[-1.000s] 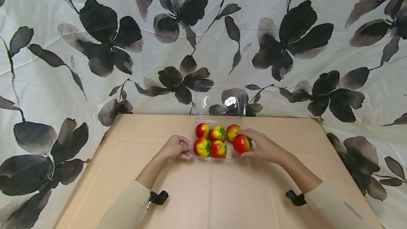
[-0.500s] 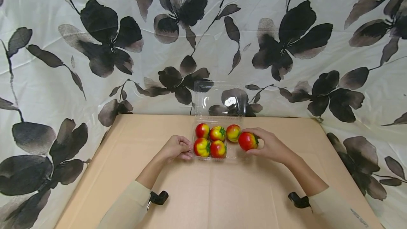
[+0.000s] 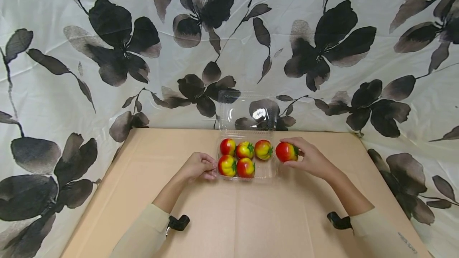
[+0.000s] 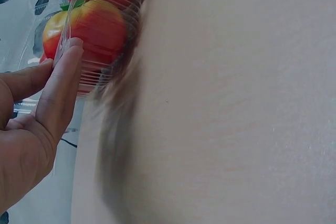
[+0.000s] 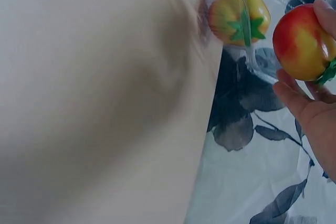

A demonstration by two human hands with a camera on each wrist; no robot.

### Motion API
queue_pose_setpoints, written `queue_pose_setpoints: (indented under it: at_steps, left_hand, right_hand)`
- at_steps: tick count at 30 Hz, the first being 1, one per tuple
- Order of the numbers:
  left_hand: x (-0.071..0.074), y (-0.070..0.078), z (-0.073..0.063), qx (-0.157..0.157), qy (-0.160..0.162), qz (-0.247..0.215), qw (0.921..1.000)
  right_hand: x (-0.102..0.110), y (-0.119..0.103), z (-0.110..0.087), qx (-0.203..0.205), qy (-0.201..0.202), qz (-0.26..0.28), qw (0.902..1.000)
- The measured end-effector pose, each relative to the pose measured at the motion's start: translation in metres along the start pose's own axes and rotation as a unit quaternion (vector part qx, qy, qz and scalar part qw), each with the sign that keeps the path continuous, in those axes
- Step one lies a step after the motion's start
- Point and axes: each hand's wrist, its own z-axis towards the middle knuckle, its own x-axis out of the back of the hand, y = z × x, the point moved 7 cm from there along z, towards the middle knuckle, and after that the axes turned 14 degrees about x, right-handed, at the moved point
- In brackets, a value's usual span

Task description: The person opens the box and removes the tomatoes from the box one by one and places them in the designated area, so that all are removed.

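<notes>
A clear plastic clamshell box [image 3: 267, 170] stands with its lid [image 3: 247, 110] raised, near the far edge of the cardboard. Inside are several red-and-yellow, tomato-like fruits [image 3: 227, 165] with green leafy tops; the front right part of the box holds none. My left hand [image 3: 199, 166] pinches the box's left rim between thumb and finger, plainest in the left wrist view. Just beyond the box's right side, my right hand [image 3: 310, 158] grips another such fruit [image 3: 285, 152] by its sides. In the right wrist view this fruit [image 5: 299, 45] appears raised, its green top toward the palm.
A large cardboard sheet [image 3: 236, 218] covers the work surface. Behind and around it hangs or lies a white cloth [image 3: 251, 71] with dark flowers. Black wrist devices [image 3: 338, 221] sit near both sleeves.
My right hand has moved right and slightly away from me with the fruit, from above the box to just outside its right wall. The left hand stays at the rim.
</notes>
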Motion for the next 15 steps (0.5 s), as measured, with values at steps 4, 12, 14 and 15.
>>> queue_pose_setpoints:
  at_steps: [4, 12, 14, 15]
  left_hand:
    - [0.000, 0.000, 0.000, 0.001, 0.001, 0.001, 1.0000]
    - [0.001, 0.000, 0.001, -0.001, 0.001, 0.002, 1.0000]
    - [0.001, 0.000, 0.001, -0.002, 0.000, 0.003, 1.0000]
    - [0.001, 0.000, 0.001, -0.003, 0.000, 0.003, 1.0000]
  right_hand:
    - [0.007, 0.007, 0.002, -0.005, 0.006, -0.018, 0.9998]
    - [0.018, 0.023, 0.008, -0.021, 0.013, -0.054, 0.9983]
    - [0.020, 0.027, 0.009, -0.025, 0.019, -0.056, 0.9979]
    - [0.022, 0.029, 0.010, -0.027, 0.024, -0.058, 0.9977]
